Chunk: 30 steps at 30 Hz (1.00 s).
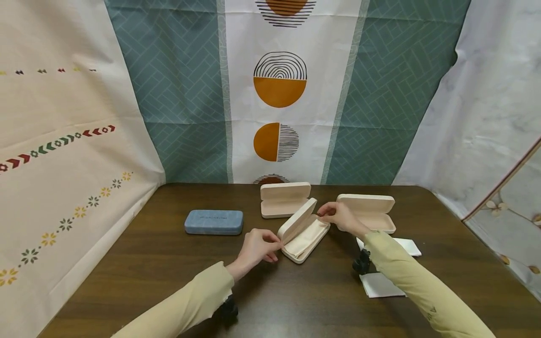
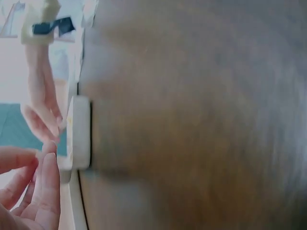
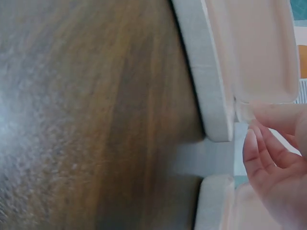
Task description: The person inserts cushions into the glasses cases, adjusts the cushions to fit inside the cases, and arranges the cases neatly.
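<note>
An open cream glasses case [image 1: 297, 219] lies at an angle in the middle of the table, its lid raised on the left side. A folded cream cleaning cloth [image 1: 306, 239] lies in its base. My left hand [image 1: 258, 246] pinches the cloth's near end at the case's left corner, thumb against fingertips. At the far end, my right hand [image 1: 343, 218] pinches the cloth between thumb and forefinger. In the right wrist view, a pale bit of cloth [image 3: 244, 113] shows at those fingertips. The case wall [image 2: 81, 132] stands beyond my left fingers in the left wrist view.
A closed blue glasses case [image 1: 214, 222] lies to the left. Two more open cream cases stand behind, one at the back middle [image 1: 285, 191] and one at the back right [image 1: 367, 203]. White folded cloths [image 1: 380, 285] lie under and beside my right forearm.
</note>
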Each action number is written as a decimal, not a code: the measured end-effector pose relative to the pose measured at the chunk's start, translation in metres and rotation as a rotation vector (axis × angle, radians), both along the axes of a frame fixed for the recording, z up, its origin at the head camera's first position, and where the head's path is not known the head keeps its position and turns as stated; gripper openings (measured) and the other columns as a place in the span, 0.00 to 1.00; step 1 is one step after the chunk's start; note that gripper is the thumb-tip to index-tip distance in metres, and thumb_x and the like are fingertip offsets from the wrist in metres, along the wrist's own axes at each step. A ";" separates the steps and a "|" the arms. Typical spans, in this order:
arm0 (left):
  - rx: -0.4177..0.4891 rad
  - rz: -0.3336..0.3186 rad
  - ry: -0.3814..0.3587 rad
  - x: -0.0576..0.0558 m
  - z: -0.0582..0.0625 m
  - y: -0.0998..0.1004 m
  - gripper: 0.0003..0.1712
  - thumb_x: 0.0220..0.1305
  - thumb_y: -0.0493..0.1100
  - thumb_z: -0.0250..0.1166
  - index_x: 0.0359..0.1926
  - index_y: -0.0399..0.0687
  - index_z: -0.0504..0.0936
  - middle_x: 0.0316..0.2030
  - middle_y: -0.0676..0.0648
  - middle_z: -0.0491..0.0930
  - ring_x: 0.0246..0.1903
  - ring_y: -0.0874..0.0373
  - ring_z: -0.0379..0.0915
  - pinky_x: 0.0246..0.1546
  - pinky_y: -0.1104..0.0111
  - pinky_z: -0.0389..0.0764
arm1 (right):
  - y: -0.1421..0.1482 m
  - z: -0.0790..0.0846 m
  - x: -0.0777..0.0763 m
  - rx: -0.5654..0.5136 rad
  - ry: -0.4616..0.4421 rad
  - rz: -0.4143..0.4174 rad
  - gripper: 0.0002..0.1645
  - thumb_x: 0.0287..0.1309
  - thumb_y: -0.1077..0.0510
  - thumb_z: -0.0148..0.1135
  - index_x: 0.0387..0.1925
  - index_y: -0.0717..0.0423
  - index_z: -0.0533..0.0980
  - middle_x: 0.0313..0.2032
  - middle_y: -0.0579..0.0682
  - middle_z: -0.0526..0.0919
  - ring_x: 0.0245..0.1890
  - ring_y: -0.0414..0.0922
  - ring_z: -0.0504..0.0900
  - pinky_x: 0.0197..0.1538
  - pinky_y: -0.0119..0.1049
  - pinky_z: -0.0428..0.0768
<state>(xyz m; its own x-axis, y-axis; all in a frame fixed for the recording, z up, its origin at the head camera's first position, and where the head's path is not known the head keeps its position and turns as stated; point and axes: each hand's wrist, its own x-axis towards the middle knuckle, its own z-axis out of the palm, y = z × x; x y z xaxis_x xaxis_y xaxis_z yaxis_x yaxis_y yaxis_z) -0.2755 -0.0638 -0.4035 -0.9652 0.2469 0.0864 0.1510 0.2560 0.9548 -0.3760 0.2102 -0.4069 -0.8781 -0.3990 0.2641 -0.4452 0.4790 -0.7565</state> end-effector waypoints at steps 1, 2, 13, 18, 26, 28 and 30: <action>-0.007 0.012 0.006 -0.002 0.002 -0.002 0.05 0.51 0.34 0.67 0.27 0.33 0.81 0.24 0.36 0.79 0.14 0.53 0.76 0.16 0.64 0.77 | 0.000 0.001 0.000 -0.015 0.015 -0.011 0.11 0.48 0.72 0.63 0.36 0.73 0.75 0.31 0.59 0.79 0.30 0.50 0.76 0.32 0.33 0.73; -0.014 0.022 0.014 -0.004 0.003 -0.005 0.05 0.51 0.35 0.67 0.26 0.34 0.81 0.23 0.36 0.79 0.14 0.53 0.76 0.16 0.64 0.77 | 0.000 0.002 0.000 -0.034 0.024 -0.024 0.11 0.49 0.72 0.63 0.37 0.73 0.75 0.32 0.60 0.78 0.31 0.52 0.76 0.33 0.34 0.73; 0.039 0.113 0.047 -0.017 0.008 -0.012 0.14 0.50 0.46 0.69 0.33 0.40 0.80 0.30 0.48 0.78 0.29 0.51 0.76 0.23 0.64 0.78 | -0.010 0.004 0.008 -0.221 -0.046 -0.128 0.19 0.62 0.61 0.53 0.48 0.73 0.66 0.41 0.65 0.73 0.42 0.62 0.73 0.40 0.48 0.76; 0.033 0.097 -0.008 -0.020 0.004 -0.002 0.24 0.50 0.54 0.68 0.40 0.40 0.77 0.37 0.47 0.76 0.37 0.54 0.72 0.28 0.61 0.78 | -0.019 0.001 0.010 -0.242 -0.099 -0.204 0.24 0.62 0.55 0.54 0.51 0.70 0.66 0.44 0.63 0.72 0.45 0.56 0.71 0.42 0.48 0.74; -0.008 0.067 -0.095 -0.022 -0.002 0.011 0.31 0.49 0.58 0.67 0.44 0.40 0.73 0.41 0.44 0.73 0.41 0.52 0.70 0.30 0.61 0.78 | -0.025 -0.003 0.012 -0.270 -0.150 -0.212 0.25 0.63 0.53 0.53 0.52 0.69 0.65 0.48 0.66 0.71 0.50 0.59 0.68 0.45 0.55 0.69; -0.006 0.066 -0.096 -0.023 -0.003 0.012 0.31 0.49 0.58 0.67 0.45 0.39 0.72 0.41 0.44 0.72 0.41 0.52 0.70 0.30 0.61 0.78 | -0.025 -0.003 0.012 -0.266 -0.165 -0.212 0.25 0.63 0.52 0.52 0.53 0.67 0.65 0.48 0.66 0.71 0.50 0.60 0.69 0.47 0.55 0.68; 0.002 0.065 -0.099 -0.022 -0.004 0.013 0.31 0.50 0.58 0.67 0.45 0.39 0.72 0.42 0.43 0.72 0.40 0.51 0.71 0.30 0.61 0.78 | -0.026 -0.004 0.012 -0.259 -0.179 -0.214 0.26 0.64 0.50 0.51 0.54 0.66 0.65 0.49 0.65 0.71 0.50 0.60 0.69 0.48 0.54 0.67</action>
<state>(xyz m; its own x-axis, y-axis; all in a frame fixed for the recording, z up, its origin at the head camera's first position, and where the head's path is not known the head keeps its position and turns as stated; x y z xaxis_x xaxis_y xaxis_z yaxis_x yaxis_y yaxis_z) -0.2977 -0.0513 -0.4074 -0.9830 0.1835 -0.0091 0.0395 0.2599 0.9648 -0.3644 0.1847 -0.4108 -0.9757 -0.1421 0.1669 -0.2057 0.3298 -0.9214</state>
